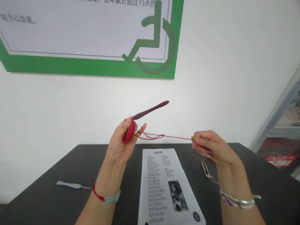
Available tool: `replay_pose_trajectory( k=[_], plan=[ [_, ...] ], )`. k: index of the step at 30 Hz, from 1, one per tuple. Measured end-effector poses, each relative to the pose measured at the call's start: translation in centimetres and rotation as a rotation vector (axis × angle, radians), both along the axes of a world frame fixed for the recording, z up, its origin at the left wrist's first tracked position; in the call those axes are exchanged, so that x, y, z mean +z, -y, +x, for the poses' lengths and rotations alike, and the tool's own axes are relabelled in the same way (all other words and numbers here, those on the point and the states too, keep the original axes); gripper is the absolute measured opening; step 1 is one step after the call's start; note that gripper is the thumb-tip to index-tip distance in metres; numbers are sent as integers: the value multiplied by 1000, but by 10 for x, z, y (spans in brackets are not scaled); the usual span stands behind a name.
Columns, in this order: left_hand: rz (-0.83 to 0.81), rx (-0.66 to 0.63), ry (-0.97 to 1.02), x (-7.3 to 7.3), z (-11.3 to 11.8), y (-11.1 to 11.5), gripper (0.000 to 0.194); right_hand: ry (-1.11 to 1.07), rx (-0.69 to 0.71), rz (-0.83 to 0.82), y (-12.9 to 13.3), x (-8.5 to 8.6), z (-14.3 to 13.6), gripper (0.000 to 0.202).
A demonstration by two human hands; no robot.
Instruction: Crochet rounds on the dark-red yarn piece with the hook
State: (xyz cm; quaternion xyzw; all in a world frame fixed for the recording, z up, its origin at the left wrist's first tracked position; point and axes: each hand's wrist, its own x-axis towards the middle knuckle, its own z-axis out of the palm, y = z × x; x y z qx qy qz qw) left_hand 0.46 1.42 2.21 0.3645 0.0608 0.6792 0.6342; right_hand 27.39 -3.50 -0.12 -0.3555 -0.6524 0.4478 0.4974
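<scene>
black table [70, 175], printed pattern sheet [164, 184] at centre, grey hook tool [70, 185] at far left, thread snips [205, 168] at right. above these, left hand [122, 143] closed around small red crochet piece [128, 132] and dark red crochet hook [152, 110]; right hand [211, 147] pinching red yarn [175, 137] taut, fingers pressed together. step judged: tensioning yarn mid-stitch; next move calls for steady tension.
</scene>
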Motion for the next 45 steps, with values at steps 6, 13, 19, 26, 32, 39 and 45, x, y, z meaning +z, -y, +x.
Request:
replay_pose_trajectory(
  k=[6, 13, 19, 26, 32, 39, 45],
  plan=[
    [23, -96, -23, -4, 9, 8, 8, 382, -22, 90, -3, 3, -24, 29],
    [37, -155, -93, -11, 22, 7, 8, 97, 65, -21, -20, -29, -121, 23],
    [75, 157, -8, 0, 3, -1, 8, 618, -127, 139, -19, -22, -86, 32],
    [111, 212, -15, 4, 4, 8, 9, 865, -336, 210, -12, -11, -51, 6],
    [79, 164, -37, -1, 17, 12, 11, 156, -84, 356, 3, -18, -123, 26],
    [61, 144, -28, -3, 18, 9, 12, 131, 215, 23, 7, -30, -119, 26],
    [30, 339, 37, -2, 10, -9, 13, 460, -88, 47, 36, -27, -81, 7]
  ],
)
